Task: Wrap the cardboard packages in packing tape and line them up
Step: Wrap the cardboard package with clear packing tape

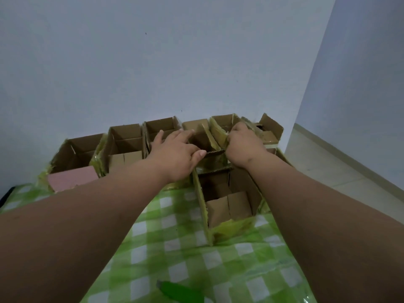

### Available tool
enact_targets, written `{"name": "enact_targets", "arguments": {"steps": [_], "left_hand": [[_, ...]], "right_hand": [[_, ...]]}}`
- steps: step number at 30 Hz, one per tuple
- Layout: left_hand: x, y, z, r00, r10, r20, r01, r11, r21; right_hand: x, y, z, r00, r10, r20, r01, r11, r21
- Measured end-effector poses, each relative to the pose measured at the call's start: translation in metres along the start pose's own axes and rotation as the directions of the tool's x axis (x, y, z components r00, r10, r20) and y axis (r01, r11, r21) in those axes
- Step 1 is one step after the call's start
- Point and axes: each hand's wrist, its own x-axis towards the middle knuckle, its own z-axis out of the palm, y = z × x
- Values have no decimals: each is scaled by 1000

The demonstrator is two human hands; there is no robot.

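Both hands sit on the open, tape-wrapped brown cardboard box [204, 138] in the back row: left hand [175, 154] flat across its rim, right hand [243, 145] gripping its wall. Light, stiff, probably slippery with tape; best held by the rims.

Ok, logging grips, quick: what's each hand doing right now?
Left hand: open, fingers laid straight over the middle box, thumb on its near edge.
Right hand: curled, gripping that box's right wall.

Both hands reach to a row of open, tape-wrapped cardboard boxes [122, 145] along the table's [175, 248] far edge; left hand [175, 154] rests on one box's rim; right hand [242, 145] grips its other side; another box [229, 200] stands nearer.
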Motion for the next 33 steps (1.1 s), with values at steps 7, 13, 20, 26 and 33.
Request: {"name": "enact_targets", "arguments": {"steps": [7,13,20,26,33], "left_hand": [[0,-3,9,999,-5,-32,6,999,42],[-8,-2,9,996,-44,-82,45,999,12],[-47,28,-5,995,24,-97,-30,997,-65],[-80,58,0,978,105,178,-121,990,78],[-85,70,12,988,57,145,-74,991,112]], "right_hand": [[-8,-1,2,1000,-23,18,22,998,59],[-25,9,-8,994,40,-106,-34,998,56],[-74,31,-22,954,206,-219,-179,974,136],[-112,34,-22,980,194,42,-197,976,96],[-125,54,-18,937,271,222,-277,961,-5]]}}
